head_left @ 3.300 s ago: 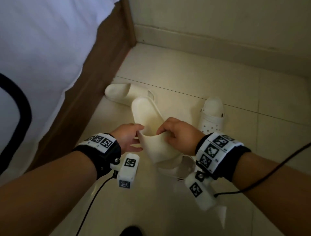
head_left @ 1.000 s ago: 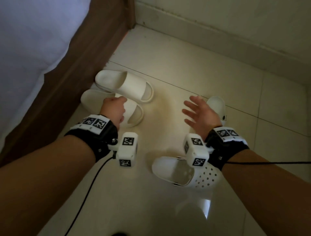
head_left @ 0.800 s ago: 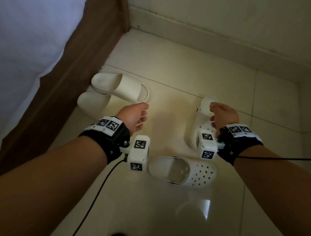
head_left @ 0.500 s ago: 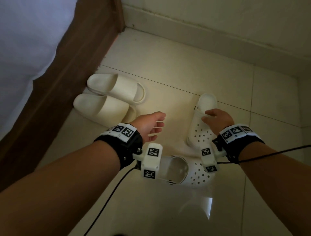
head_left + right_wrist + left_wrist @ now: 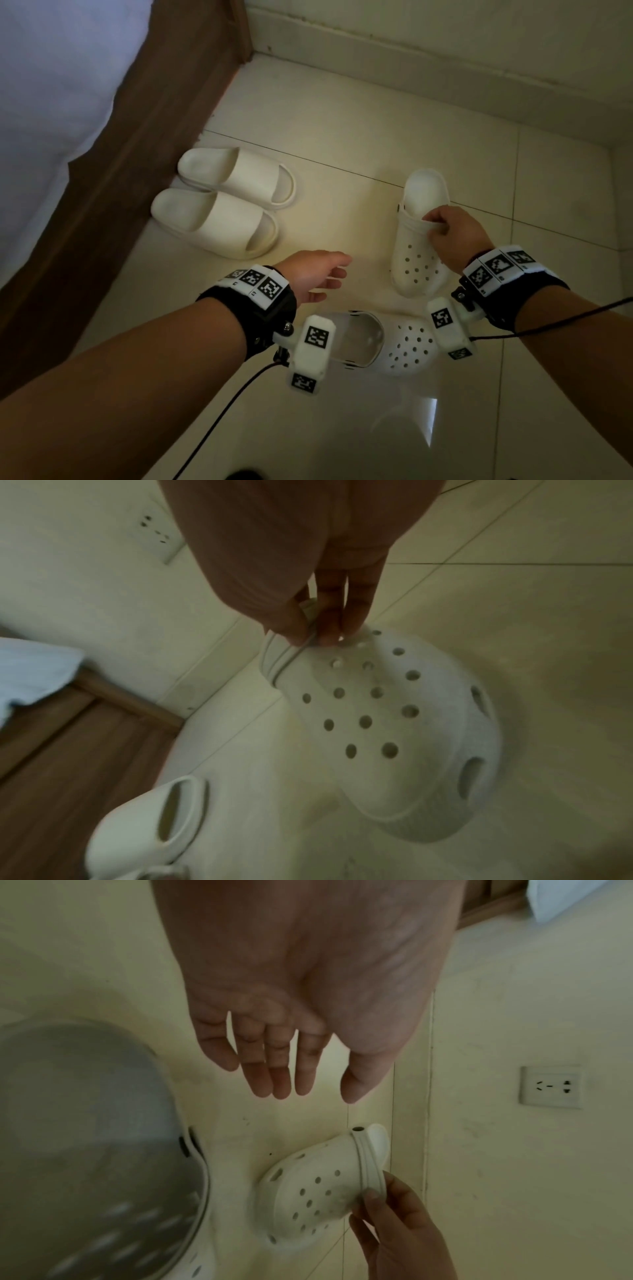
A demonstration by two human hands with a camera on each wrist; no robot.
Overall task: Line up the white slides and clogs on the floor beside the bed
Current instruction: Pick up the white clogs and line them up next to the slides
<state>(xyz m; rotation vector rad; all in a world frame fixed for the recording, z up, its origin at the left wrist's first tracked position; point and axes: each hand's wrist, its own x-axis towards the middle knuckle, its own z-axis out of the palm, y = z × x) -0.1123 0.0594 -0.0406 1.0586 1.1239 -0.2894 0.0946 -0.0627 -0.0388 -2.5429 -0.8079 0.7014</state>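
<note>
Two white slides lie side by side by the bed: the far slide (image 5: 236,178) and the near slide (image 5: 215,222). My right hand (image 5: 442,229) pinches the strap of the far white clog (image 5: 416,260) (image 5: 308,1196) (image 5: 394,723), whose toe points toward me. The near white clog (image 5: 400,346) (image 5: 85,1150) lies crosswise on the floor under my wrists. Above the floor between the slides and the clogs hovers my left hand (image 5: 325,277) (image 5: 287,1066), fingers straight and holding nothing.
The brown bed frame (image 5: 137,154) with white bedding (image 5: 51,85) runs along the left. A wall with skirting (image 5: 428,58) closes the far side, and a socket (image 5: 551,1087) sits on it. Pale floor tiles (image 5: 342,130) stretch beyond the shoes.
The slide held earlier now lies beside the other by the bed. My right hand reached to the far clog and took its strap. My left hand left the slides and moved right, empty.
</note>
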